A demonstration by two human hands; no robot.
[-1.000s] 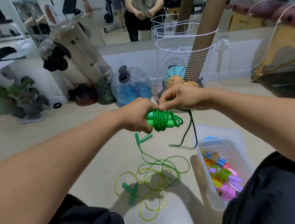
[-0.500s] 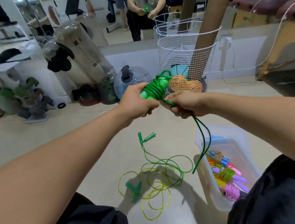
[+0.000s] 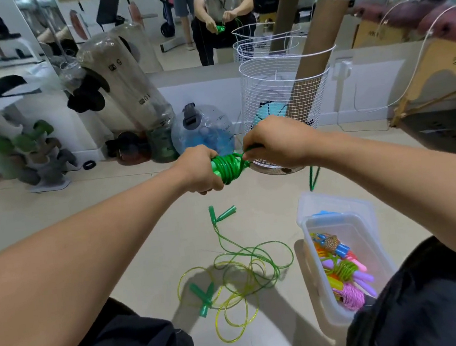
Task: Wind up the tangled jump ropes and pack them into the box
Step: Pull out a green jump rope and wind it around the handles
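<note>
From the head camera, the left hand [image 3: 200, 170] is curled round the handles of a green jump rope [image 3: 227, 167], whose cord is coiled in tight turns just to the right of its fist. The right hand [image 3: 271, 141] touches the far end of that coil and pinches the cord there; a loose tail of the same cord [image 3: 314, 178] hangs down beneath the right wrist.

Below both hands, on the floor, lies a tangled heap of thin green and yellow-green ropes [image 3: 242, 271], with one pair of green handles [image 3: 222, 215] directly under the left hand and another pair [image 3: 204, 296] lower, nearer the person's knee.

Below the right hand stands the clear plastic box [image 3: 340, 210], holding several wound ropes in orange, pink, purple and blue [image 3: 345, 270].

Beyond the right hand stands a white wire basket [image 3: 282, 85]; beyond the left hand, a blue water bag [image 3: 202, 135].
</note>
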